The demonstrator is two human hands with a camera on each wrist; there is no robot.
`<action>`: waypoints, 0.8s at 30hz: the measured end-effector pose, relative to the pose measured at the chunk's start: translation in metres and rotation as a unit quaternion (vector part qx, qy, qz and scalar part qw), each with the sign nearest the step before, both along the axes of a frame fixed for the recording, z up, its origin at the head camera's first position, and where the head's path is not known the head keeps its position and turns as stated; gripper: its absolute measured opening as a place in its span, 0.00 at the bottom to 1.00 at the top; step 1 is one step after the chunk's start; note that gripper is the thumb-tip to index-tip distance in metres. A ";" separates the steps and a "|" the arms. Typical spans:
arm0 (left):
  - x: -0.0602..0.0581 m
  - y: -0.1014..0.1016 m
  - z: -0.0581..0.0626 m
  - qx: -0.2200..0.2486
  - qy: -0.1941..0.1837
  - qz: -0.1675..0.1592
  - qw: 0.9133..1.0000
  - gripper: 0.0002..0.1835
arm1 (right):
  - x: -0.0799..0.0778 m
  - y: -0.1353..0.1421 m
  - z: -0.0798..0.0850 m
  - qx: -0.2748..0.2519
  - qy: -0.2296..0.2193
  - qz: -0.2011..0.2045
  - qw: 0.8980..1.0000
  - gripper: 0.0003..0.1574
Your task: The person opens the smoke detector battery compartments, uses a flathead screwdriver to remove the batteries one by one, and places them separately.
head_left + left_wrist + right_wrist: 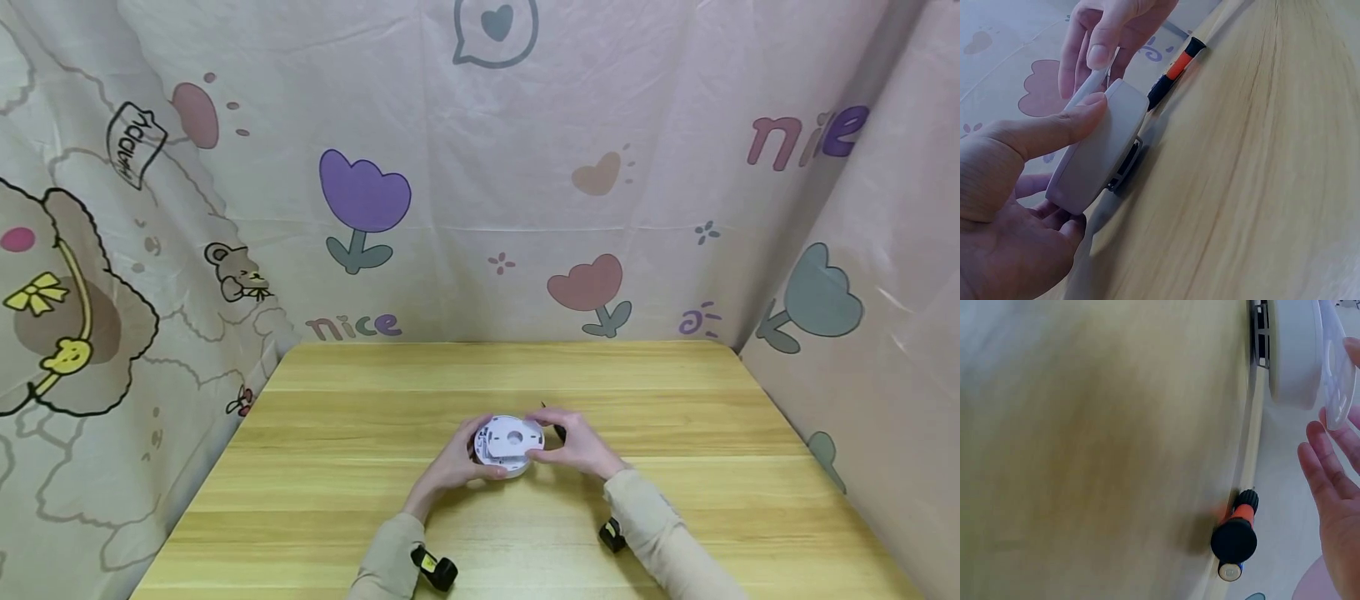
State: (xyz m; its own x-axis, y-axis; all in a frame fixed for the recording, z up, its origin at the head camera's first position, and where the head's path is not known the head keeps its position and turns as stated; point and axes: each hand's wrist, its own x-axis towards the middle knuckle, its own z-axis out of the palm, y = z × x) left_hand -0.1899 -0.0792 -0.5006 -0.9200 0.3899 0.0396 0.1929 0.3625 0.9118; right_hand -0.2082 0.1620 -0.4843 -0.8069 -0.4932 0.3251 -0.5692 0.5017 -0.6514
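Observation:
A round white smoke detector (1097,147) is held just above the wooden table, with dark vent slots on its lower side in the left wrist view. My left hand (453,460) grips its rim, thumb on the near side and fingers round the far side. Against its upper face is a thin white mounting plate (1337,381), tilted a little away from the body. My right hand (576,442) pinches the edge of that plate between thumb and fingers. Close to my right hand, a black and orange screwdriver (1179,65) lies on the table.
Beside the screwdriver lies a battery (1230,572), seen end-on in the right wrist view. The wooden table (337,417) reaches back to a patterned curtain (465,208), which also hangs along both sides. Black cameras (435,568) are strapped at both wrists.

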 end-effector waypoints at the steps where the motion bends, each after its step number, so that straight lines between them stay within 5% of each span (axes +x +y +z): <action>1: 0.000 0.000 0.000 -0.001 0.001 0.000 1.000 0.54 | 0.000 -0.001 0.000 0.002 -0.003 0.003 1.000 0.39; 20: -0.001 0.002 -0.001 0.001 -0.004 -0.011 1.000 0.53 | -0.005 -0.012 -0.001 0.024 -0.006 0.046 0.999 0.41; 24: 0.004 0.003 0.006 0.010 -0.009 -0.012 1.000 0.52 | -0.004 -0.011 -0.002 0.038 -0.006 0.039 0.998 0.40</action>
